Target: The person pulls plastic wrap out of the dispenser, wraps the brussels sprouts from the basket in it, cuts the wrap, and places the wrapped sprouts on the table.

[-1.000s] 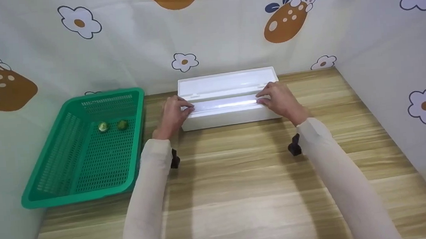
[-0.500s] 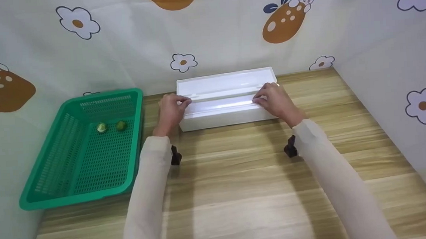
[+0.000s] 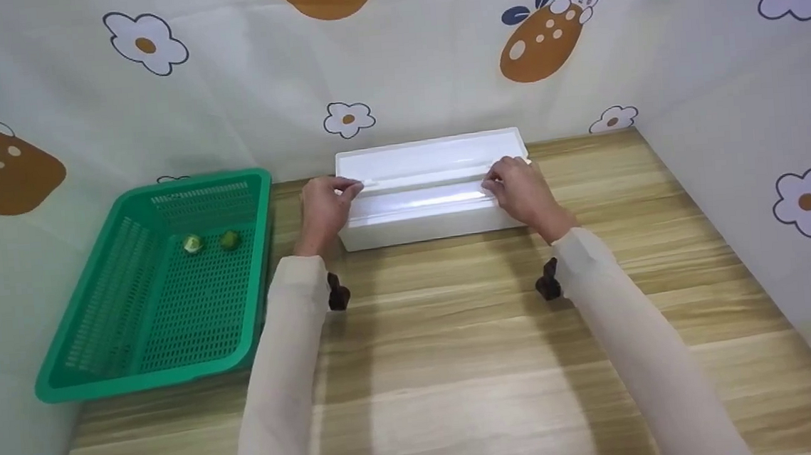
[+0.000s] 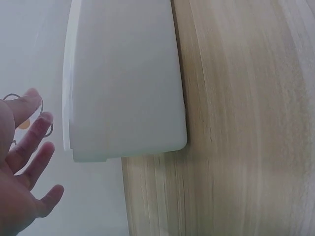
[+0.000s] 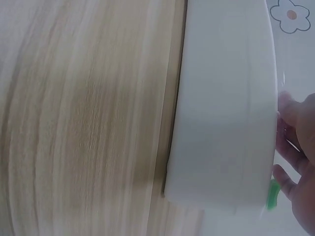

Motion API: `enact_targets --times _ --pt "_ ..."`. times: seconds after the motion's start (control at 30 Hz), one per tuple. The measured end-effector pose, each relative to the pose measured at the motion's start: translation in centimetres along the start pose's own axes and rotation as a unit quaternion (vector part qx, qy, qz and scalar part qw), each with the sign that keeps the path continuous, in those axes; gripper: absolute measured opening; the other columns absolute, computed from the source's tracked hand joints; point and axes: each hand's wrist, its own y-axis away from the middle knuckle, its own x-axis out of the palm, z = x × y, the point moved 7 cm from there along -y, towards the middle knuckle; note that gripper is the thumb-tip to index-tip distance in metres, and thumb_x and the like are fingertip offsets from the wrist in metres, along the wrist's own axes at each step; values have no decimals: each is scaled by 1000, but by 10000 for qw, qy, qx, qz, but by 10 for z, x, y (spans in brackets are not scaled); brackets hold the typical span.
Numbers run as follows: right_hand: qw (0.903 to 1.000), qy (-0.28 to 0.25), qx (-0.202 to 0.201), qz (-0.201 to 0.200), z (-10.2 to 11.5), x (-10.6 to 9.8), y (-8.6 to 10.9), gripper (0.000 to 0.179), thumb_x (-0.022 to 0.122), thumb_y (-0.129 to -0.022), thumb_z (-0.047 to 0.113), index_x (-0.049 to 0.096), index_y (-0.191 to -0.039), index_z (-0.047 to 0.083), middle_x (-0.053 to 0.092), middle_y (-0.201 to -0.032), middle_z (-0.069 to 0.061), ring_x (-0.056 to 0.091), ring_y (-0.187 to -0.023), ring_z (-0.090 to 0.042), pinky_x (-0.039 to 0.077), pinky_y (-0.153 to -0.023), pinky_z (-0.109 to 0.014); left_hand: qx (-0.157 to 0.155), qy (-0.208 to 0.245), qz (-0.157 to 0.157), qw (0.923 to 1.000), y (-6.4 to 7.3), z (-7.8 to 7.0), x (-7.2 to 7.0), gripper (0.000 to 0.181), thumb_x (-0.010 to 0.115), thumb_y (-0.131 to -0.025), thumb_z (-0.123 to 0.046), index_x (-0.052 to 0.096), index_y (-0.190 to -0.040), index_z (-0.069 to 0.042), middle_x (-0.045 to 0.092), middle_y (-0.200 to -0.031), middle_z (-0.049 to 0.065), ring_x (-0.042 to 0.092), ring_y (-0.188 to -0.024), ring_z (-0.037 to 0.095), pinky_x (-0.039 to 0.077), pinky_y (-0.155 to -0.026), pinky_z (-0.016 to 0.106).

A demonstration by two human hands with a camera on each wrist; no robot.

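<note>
A long white cling film box [image 3: 434, 229] lies at the back of the table with its lid [image 3: 429, 156] raised. Clear, shiny cling film [image 3: 425, 197] shows in its opening. My left hand [image 3: 324, 208] is at the box's left end, thumb and forefinger pinching the film's near-invisible edge. At the other end my right hand [image 3: 525, 187] pinches it too, fingertips over the opening. In the left wrist view the left hand [image 4: 27, 162] is beside the box with its other fingers loosely spread. The right wrist view has the right hand [image 5: 298, 152] along the box's upper edge.
A green slotted plastic basket [image 3: 138, 383] stands on the left. Inside it lie two small round green vegetables, one paler [image 3: 193, 244] and one darker [image 3: 229, 240]. The wooden table [image 3: 451, 367] extends toward me; a patterned cloth wall [image 3: 429, 61] rises behind the box.
My left hand has risen and shifted back from the box's front edge toward the lid's hinge. My right hand has moved slightly left. The box and basket keep their places.
</note>
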Motion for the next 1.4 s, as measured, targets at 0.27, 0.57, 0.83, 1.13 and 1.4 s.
enact_targets --times 0.27,0.57,0.83,1.13,1.4 --pt "9986 -131 336 -376 0 -2 -2 20 58 -101 17 66 -106 -1 71 -106 -19 63 -100 -36 50 -89 -51 8 181 150 9997 6 3 -1 20 66 -97 -18 78 -108 -5 76 -111 11 65 -100 21 51 -84 33" --pt "9985 -100 117 -520 -13 -12 3 14 66 -96 8 71 -105 -1 73 -107 -19 67 -104 -37 50 -95 -51 -239 423 272 9985 4 6 -1 20 66 -98 -17 77 -110 -6 75 -108 12 61 -92 19 46 -75 25" --pt "9984 -57 201 -518 -26 -19 7 11 68 -93 5 75 -100 0 74 -105 -20 66 -104 -40 45 -99 -55 -506 646 314 9961 0 8 -1 21 66 -97 -19 76 -111 -7 72 -108 12 58 -90 19 47 -75 25" --pt "9975 62 572 -418 -37 -25 5 13 65 -95 6 74 -102 1 75 -106 -19 66 -107 -42 45 -99 -57 -541 669 130 9962 -3 10 -8 20 66 -97 -16 76 -109 -4 73 -107 14 59 -91 20 48 -76 25" --pt "9963 -90 765 -393 -37 -31 1 14 63 -98 8 72 -104 0 74 -105 -20 68 -102 -39 50 -93 -53 -656 903 307 9933 -3 11 -3 20 58 -101 -14 70 -114 -2 67 -108 14 62 -95 21 55 -86 29"
